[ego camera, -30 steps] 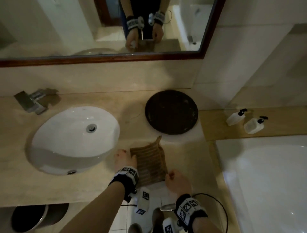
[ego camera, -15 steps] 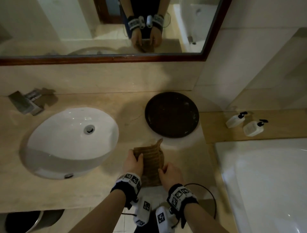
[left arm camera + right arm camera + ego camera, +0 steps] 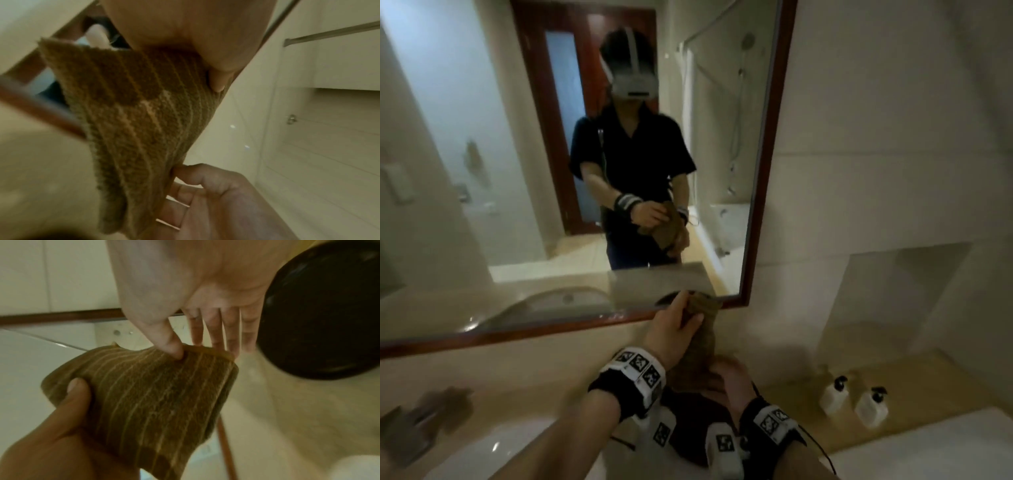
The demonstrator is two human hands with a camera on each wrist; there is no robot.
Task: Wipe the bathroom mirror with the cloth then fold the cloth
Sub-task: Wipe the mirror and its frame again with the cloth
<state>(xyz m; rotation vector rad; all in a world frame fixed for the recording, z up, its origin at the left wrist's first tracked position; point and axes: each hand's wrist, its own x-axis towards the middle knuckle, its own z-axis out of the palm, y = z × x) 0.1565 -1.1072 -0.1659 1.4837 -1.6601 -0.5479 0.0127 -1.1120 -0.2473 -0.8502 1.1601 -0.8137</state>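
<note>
The brown ribbed cloth point(image 3: 704, 334) hangs off the counter, stretched between both hands just below the mirror's point(image 3: 551, 171) lower right corner. My left hand point(image 3: 688, 313) pinches its upper end, thumb on the near face. My right hand point(image 3: 717, 371) pinches the lower end. In the left wrist view the cloth point(image 3: 139, 121) runs from my left thumb point(image 3: 218, 79) down to the right hand point(image 3: 205, 194). In the right wrist view the cloth point(image 3: 154, 394) looks doubled over, with my right thumb point(image 3: 173, 348) on top and the left hand point(image 3: 61, 418) holding the other end.
A dark round tray point(image 3: 688, 442) lies on the counter beneath my hands. Two white pump bottles point(image 3: 832, 397) stand on the ledge to the right, above the bathtub point(image 3: 928, 448). The white basin point(image 3: 517, 455) and the tap point(image 3: 421, 421) are at lower left.
Both hands have lifted the cloth off the counter and up toward the mirror's lower edge. The head view has tilted up onto the mirror.
</note>
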